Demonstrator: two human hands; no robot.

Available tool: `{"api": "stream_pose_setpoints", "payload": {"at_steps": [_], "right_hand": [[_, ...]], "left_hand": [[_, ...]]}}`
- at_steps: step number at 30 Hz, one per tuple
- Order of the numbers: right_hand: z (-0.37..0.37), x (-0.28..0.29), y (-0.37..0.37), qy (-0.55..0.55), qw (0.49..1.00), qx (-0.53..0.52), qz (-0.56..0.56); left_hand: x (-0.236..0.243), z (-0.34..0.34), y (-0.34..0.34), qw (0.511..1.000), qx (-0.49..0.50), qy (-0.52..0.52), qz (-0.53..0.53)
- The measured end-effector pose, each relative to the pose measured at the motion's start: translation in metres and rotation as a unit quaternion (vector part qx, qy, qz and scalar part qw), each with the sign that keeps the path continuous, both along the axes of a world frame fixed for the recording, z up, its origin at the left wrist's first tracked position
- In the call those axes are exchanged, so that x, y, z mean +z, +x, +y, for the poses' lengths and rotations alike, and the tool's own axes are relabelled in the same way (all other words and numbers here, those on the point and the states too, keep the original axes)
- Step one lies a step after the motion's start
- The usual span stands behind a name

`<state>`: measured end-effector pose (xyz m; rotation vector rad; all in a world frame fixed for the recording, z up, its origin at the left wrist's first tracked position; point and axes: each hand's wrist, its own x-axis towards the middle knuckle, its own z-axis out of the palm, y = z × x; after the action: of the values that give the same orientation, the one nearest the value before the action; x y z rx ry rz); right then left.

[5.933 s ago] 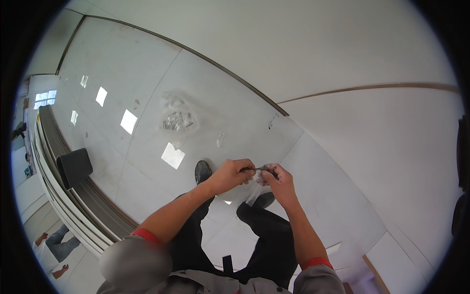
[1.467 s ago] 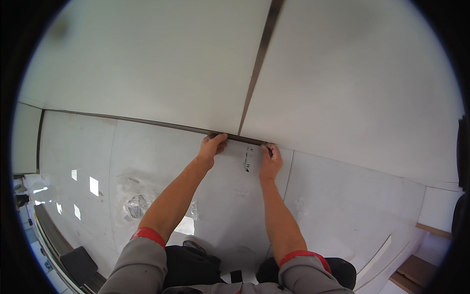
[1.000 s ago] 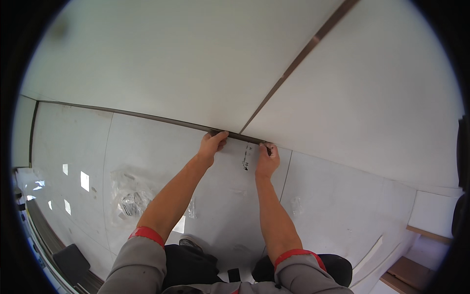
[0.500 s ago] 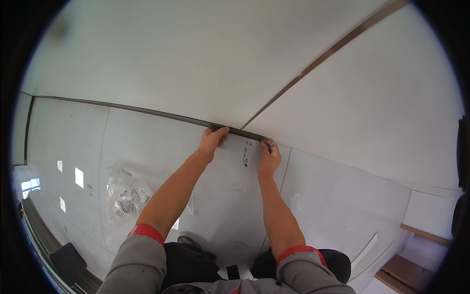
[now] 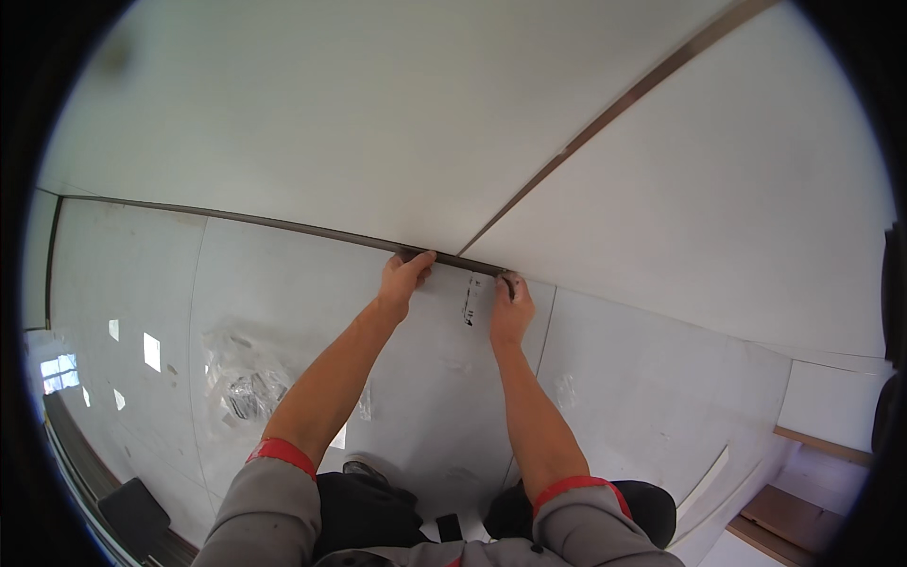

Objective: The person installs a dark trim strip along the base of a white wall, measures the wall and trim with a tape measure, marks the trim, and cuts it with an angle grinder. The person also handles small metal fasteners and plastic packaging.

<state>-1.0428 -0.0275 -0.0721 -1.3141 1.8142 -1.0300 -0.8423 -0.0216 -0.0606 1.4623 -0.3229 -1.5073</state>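
Observation:
A long, thin dark grey trim strip (image 5: 283, 226) runs along the foot of the white wall (image 5: 312, 113), from the far left corner to the middle. My left hand (image 5: 406, 280) is closed on its edge, thumb on top and fingers curled beneath. At the strip's right end my right hand (image 5: 513, 310) is closed too, with its fingertips bent around the end. Part of the strip is hidden by my fingers. Between the hands, a narrow brown vertical strip (image 5: 576, 142) in the wall comes down to meet the trim.
Clear plastic bags (image 5: 244, 383) with small pieces lie on the pale floor left of my forearm. A printed label (image 5: 470, 300) is on the floor between my hands. Grey lengths of profile (image 5: 80, 454) and a dark flat object (image 5: 134, 510) are at lower left. Brown boards (image 5: 789, 520) stand at lower right.
The view has shifted slightly. Both hands stay at the same stretch of trim strip, with the right fingers slightly changed around its end.

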Motion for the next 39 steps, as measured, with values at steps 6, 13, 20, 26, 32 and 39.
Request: {"api": "stream_pose_setpoints", "payload": {"at_steps": [6,13,20,26,32,39], "right_hand": [[0.006,-0.008,-0.003,-0.045,0.999,0.015,-0.012],[0.012,-0.010,-0.004,-0.040,0.997,0.058,0.022],[0.015,-0.007,-0.011,-0.027,0.996,0.086,0.005],[0.010,-0.016,-0.021,0.033,0.983,0.058,-0.169],[0.004,-0.013,-0.022,0.041,0.962,0.037,-0.266],[0.001,-0.008,-0.024,0.064,0.980,0.048,-0.182]], "left_hand": [[-0.001,-0.002,-0.003,1.000,0.005,-0.018,0.013],[-0.006,-0.001,-0.003,0.999,0.006,-0.038,0.009],[-0.008,-0.012,-0.053,0.997,-0.074,-0.013,0.018],[-0.012,-0.018,-0.074,1.000,-0.019,-0.020,0.010],[-0.008,-0.018,-0.071,1.000,-0.024,-0.001,0.011],[-0.007,-0.019,-0.072,1.000,-0.027,-0.003,0.016]]}}
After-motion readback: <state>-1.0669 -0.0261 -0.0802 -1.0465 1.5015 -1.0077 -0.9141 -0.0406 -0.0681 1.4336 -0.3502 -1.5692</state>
